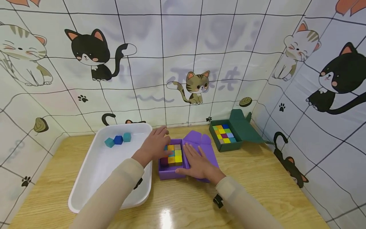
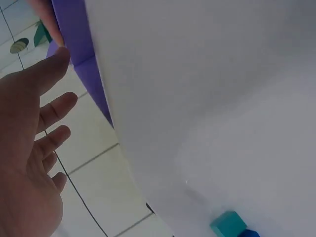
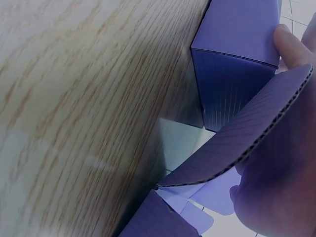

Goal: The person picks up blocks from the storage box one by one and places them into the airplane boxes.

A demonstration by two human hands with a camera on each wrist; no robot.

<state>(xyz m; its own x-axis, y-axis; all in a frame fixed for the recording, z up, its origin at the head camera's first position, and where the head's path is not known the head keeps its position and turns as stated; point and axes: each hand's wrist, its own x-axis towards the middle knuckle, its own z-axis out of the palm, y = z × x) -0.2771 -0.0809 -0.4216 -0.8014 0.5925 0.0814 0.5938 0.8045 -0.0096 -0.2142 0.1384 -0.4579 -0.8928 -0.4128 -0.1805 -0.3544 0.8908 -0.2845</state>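
Observation:
A purple cardboard box point(image 1: 171, 175) stands with its lid folded out to the right, holding several coloured cubes point(image 1: 178, 152). Over the box's left side reaches my left hand point(image 1: 153, 143), its fingers loosely bent and partly covering the cubes. The left wrist view shows that hand's fingers point(image 2: 55, 112) spread with nothing between them. My right hand point(image 1: 199, 163) rests on the open lid point(image 1: 211, 157), fingers straight, the thumb reaching the box's near right corner. In the right wrist view the lid's bent flap point(image 3: 237, 138) hides part of that hand.
A white tray point(image 1: 95, 184) at the left holds two teal cubes point(image 1: 127, 137) and one blue cube point(image 1: 118, 140). Back right, a green box point(image 1: 230, 146) full of coloured cubes has its lid open. A cat-patterned wall covering point(image 1: 148, 76) borders the wooden table point(image 1: 251, 171).

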